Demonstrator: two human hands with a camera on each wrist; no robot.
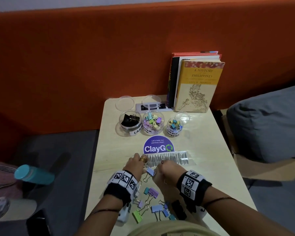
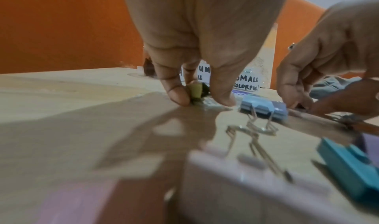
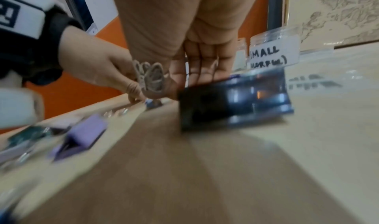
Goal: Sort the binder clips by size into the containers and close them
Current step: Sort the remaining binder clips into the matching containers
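My left hand (image 1: 138, 165) is low on the table, its thumb and forefinger pinching a small yellow-green clip (image 2: 195, 92). My right hand (image 1: 166, 168) is just to its right. Its forefinger and thumb meet on a blurred dark clip (image 3: 205, 107) at the table top. A light blue clip (image 2: 263, 108) lies between the two hands. Several loose clips lie nearer me, among them purple (image 1: 152, 191), green (image 1: 137, 216) and black (image 1: 177, 208). At the back stand three open jars: large (image 1: 130, 122), medium (image 1: 153, 122) and small (image 1: 174, 126), each holding clips.
Three clear lids (image 1: 124, 103) (image 1: 151, 100) (image 1: 184, 116) lie behind the jars. A clear plastic sheet (image 1: 170, 158) and a purple sticker (image 1: 158, 147) are just past my hands. Books (image 1: 197, 84) stand at the back right. A teal bottle (image 1: 33, 174) is left of the table, a grey cushion (image 1: 266, 123) right.
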